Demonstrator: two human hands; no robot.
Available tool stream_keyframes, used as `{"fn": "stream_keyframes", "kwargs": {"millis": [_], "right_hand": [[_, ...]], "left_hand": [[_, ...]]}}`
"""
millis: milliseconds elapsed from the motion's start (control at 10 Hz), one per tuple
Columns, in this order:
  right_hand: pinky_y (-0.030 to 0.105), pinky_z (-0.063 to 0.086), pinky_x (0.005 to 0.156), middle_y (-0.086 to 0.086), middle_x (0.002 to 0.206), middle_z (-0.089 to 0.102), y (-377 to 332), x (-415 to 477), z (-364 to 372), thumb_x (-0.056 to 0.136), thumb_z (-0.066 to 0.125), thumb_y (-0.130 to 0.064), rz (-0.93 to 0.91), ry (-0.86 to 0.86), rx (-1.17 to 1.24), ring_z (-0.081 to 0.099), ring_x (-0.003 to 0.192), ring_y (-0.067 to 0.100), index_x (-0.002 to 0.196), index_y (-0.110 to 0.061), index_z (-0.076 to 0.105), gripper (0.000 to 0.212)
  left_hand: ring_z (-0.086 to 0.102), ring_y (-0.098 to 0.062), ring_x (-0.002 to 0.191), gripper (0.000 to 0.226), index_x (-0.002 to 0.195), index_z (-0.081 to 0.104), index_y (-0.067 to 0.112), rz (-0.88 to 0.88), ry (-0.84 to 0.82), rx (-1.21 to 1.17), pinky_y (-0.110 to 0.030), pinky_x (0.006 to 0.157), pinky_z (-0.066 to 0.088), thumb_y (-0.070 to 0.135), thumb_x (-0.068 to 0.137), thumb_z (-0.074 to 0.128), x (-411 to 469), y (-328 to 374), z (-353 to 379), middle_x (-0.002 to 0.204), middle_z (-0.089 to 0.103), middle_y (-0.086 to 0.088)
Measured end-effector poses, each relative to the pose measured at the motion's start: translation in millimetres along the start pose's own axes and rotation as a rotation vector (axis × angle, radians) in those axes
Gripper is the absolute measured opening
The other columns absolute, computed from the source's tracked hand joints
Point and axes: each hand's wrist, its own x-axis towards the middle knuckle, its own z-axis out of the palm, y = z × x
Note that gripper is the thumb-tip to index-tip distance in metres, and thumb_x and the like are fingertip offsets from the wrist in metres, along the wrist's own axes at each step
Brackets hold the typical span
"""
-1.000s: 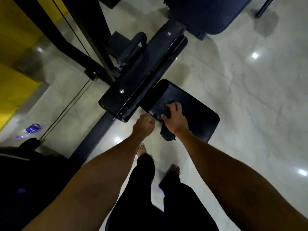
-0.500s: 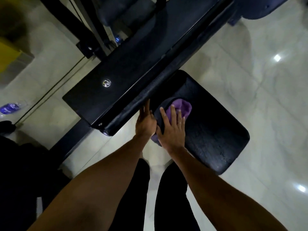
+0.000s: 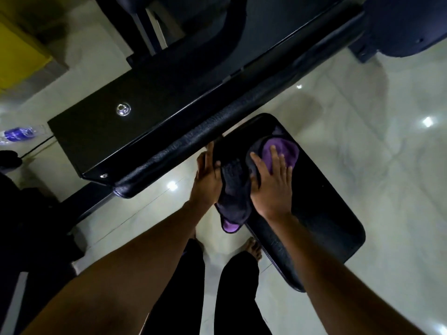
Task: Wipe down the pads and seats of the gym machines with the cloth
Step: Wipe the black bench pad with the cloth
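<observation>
A black padded seat [image 3: 324, 204] of a gym machine lies below me, slanting toward the lower right. A purple cloth [image 3: 283, 152] is spread over its upper left part, and a dark end of the cloth hangs off the seat's near edge. My right hand [image 3: 272, 182] presses flat on the cloth with straight fingers. My left hand [image 3: 208, 176] rests with straight fingers against the seat's left edge and the cloth's dark fold. A long black pad [image 3: 193, 141] on a flat black board runs diagonally just above both hands.
The machine's black frame and cables stand at the upper left. A plastic water bottle [image 3: 17, 132] lies on the glossy pale tiled floor at the left. Another dark pad [image 3: 408, 25] sits at the top right. My bare feet stand below the seat's near edge.
The camera has come closer to the seat. My right hand has slid the cloth further up the seat and more purple shows. My left hand stays at the seat's left edge.
</observation>
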Motion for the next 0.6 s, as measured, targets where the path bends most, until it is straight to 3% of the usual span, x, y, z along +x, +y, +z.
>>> {"fn": "stream_keyframes", "kwargs": {"millis": [100, 200, 300, 400, 500, 600], "right_hand": [[0.06, 0.01, 0.124, 0.01, 0.17, 0.01, -14, -4, 6, 0.104, 0.031, -0.048, -0.055, -0.089, -0.029, 0.008, 0.155, 0.04, 0.155, -0.036, 0.035, 0.053], [0.061, 0.007, 0.124, 0.011, 0.17, 0.011, -43, 40, 8, 0.104, 0.027, -0.054, -0.297, -0.161, -0.066, 0.008, 0.154, 0.042, 0.153, -0.038, 0.034, 0.052], [0.059, 0.007, 0.124, 0.009, 0.169, 0.016, -35, 76, 1, 0.101, 0.023, -0.057, -0.434, -0.172, -0.15, 0.012, 0.154, 0.04, 0.153, -0.044, 0.033, 0.055], [0.056, 0.011, 0.125, 0.011, 0.168, 0.019, 14, 91, -14, 0.102, 0.034, -0.053, -0.386, -0.119, -0.124, 0.017, 0.154, 0.035, 0.154, -0.044, 0.033, 0.053], [0.057, 0.013, 0.124, 0.014, 0.167, 0.021, 38, 63, -17, 0.102, 0.04, -0.049, -0.285, -0.054, -0.058, 0.018, 0.154, 0.035, 0.155, -0.041, 0.035, 0.054], [0.061, 0.015, 0.122, 0.013, 0.168, 0.02, 43, 15, -7, 0.1, 0.04, -0.05, -0.407, -0.084, -0.088, 0.016, 0.155, 0.037, 0.154, -0.037, 0.038, 0.056]], "left_hand": [[0.028, -0.031, 0.148, 0.058, 0.16, 0.015, 0.017, -0.108, 0.007, -0.136, -0.048, 0.116, 0.036, 0.028, 0.105, 0.03, -3, 20, -1, 0.164, 0.02, -0.011], [0.036, -0.042, 0.141, 0.06, 0.156, 0.027, 0.008, -0.084, 0.071, -0.06, -0.051, 0.105, 0.047, 0.027, 0.099, 0.03, 1, 18, 6, 0.16, 0.026, -0.02], [0.048, -0.051, 0.125, 0.055, 0.14, 0.05, -0.004, -0.084, 0.091, 0.044, -0.052, 0.081, 0.06, 0.02, 0.097, 0.027, 3, 20, 12, 0.151, 0.037, -0.029], [0.049, -0.051, 0.118, 0.057, 0.12, 0.064, -0.01, -0.14, 0.044, 0.146, -0.049, 0.083, 0.06, 0.015, 0.091, 0.022, 7, 23, 15, 0.148, 0.042, -0.03], [0.047, -0.047, 0.124, 0.064, 0.136, 0.053, -0.006, -0.228, 0.096, 0.126, -0.049, 0.098, 0.052, 0.027, 0.09, 0.022, 14, 36, 12, 0.146, 0.043, -0.027], [0.053, -0.043, 0.119, 0.064, 0.139, 0.051, 0.002, -0.333, 0.113, 0.159, -0.051, 0.096, 0.047, 0.034, 0.087, 0.029, 33, 53, 10, 0.132, 0.056, -0.023]]}}
